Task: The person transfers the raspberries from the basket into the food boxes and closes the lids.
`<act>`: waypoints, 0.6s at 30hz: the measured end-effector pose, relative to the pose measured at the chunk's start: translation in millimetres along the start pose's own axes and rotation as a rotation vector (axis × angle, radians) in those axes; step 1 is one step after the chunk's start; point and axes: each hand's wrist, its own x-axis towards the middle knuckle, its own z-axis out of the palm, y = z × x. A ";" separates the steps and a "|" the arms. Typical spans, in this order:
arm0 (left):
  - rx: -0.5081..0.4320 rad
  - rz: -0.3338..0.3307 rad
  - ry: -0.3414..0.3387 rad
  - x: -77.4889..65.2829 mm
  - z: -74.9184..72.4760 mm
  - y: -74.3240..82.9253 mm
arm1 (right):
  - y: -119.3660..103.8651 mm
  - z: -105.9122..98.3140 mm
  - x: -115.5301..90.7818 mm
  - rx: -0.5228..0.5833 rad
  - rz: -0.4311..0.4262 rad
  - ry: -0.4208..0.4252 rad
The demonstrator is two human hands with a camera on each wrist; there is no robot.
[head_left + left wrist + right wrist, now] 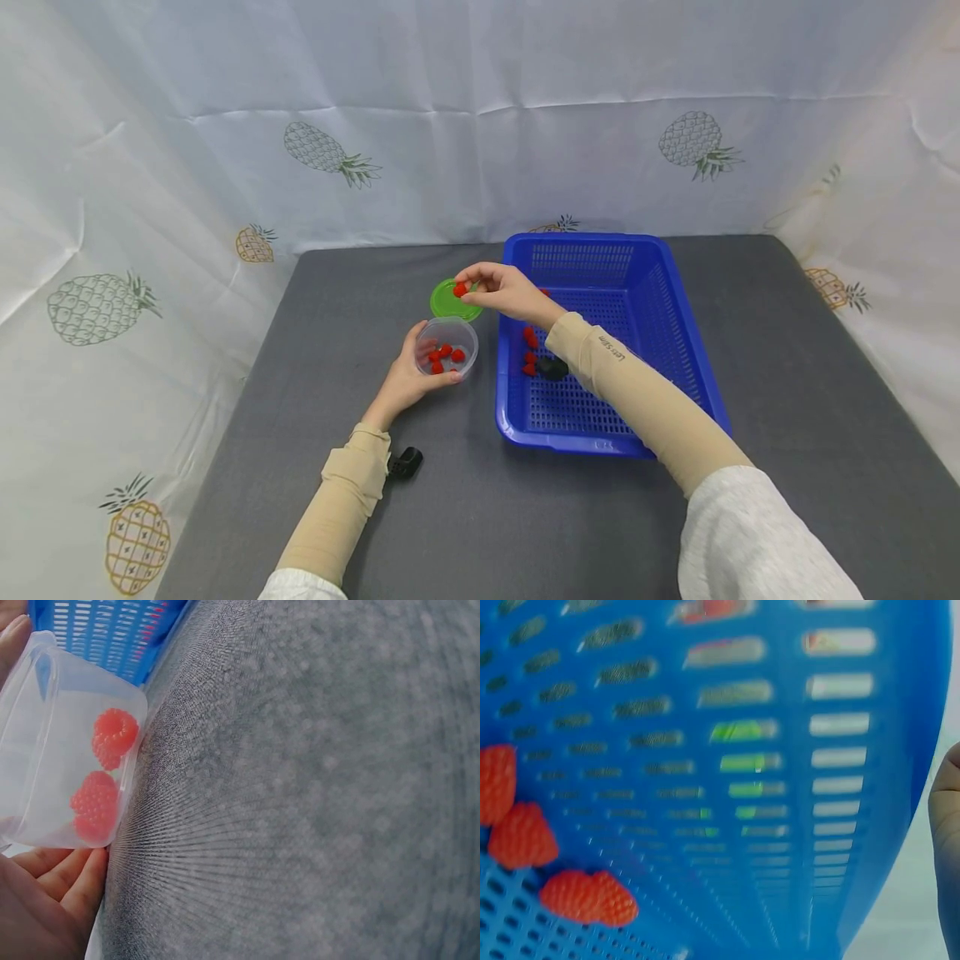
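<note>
My left hand [408, 379] grips a clear plastic tub [467, 329], thumb on the near side and fingers round the far side. Several red raspberries [446, 350] lie inside it; two raspberries [95, 806] show through its wall in the left wrist view. Above a round green lid [444, 307], my right hand [513, 293] pinches one raspberry [460, 289] between thumb and fingers. Only a sliver of the right hand [946, 825] shows at the edge of the right wrist view, and its raspberry is out of that frame.
A blue slotted basket [517, 429] stands right of the tub, under my right forearm. Along its left side lie several raspberries [529, 358]. A black object [406, 463] sits by my left wrist on the grey table [465, 533]. A pineapple-print cloth [480, 167] hangs behind.
</note>
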 end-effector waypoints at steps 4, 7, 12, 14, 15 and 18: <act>-0.003 -0.004 -0.018 -7.4 -1.7 14.8 | -0.5 7.7 5.0 -0.047 0.007 -0.019; 0.014 0.009 -0.021 -12.7 -1.9 24.1 | 0.1 13.3 8.2 -0.110 0.020 -0.022; 0.013 0.005 -0.011 -4.8 -0.6 8.1 | 0.2 21.2 11.0 -0.165 0.044 -0.040; 0.002 0.004 -0.004 -0.4 0.0 -1.0 | -0.2 23.8 12.0 -0.175 0.046 -0.048; 0.003 0.009 0.001 0.3 0.3 -2.7 | -0.5 25.0 12.6 -0.182 0.041 -0.053; -0.005 0.032 0.004 1.4 0.6 -5.8 | -1.1 28.7 15.1 -0.216 0.022 -0.076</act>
